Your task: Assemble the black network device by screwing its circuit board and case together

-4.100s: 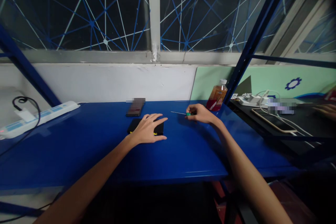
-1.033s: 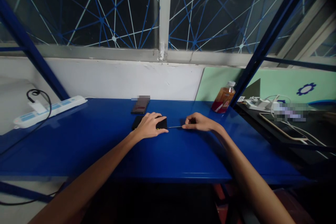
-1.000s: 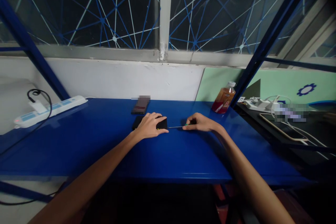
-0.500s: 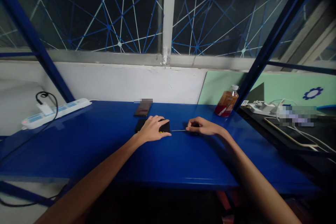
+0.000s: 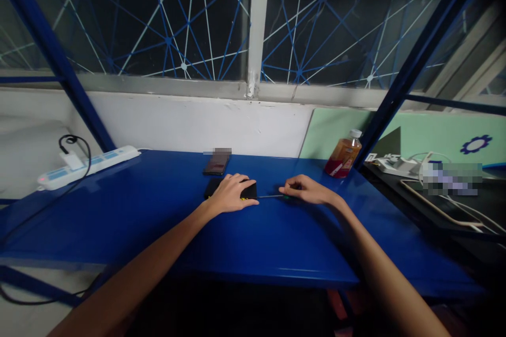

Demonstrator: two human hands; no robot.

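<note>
My left hand (image 5: 231, 194) lies over a flat black box (image 5: 250, 190) with yellow marks along its near edge, gripping it against the blue table. Its thumb rests along the near side and its fingers reach across the top, hiding much of the box. To the right, my right hand (image 5: 302, 189) is closed around the handle of a thin screwdriver (image 5: 271, 196). A bit of green handle shows below the fingers. The metal shaft points left, and its tip meets the right end of the box; whether it goes in cannot be made out.
A dark phone (image 5: 217, 162) lies behind the box on the blue table (image 5: 253, 242). A drink bottle (image 5: 343, 155) stands at the back right. A white power strip (image 5: 90, 167) with a plugged-in cable is at the left. Cables and a tablet-like device (image 5: 438, 202) lie at the right.
My right fingers have turned slightly on the screwdriver, and some green handle now shows beneath them. The left hand and box stay put; the view has shifted a little.
</note>
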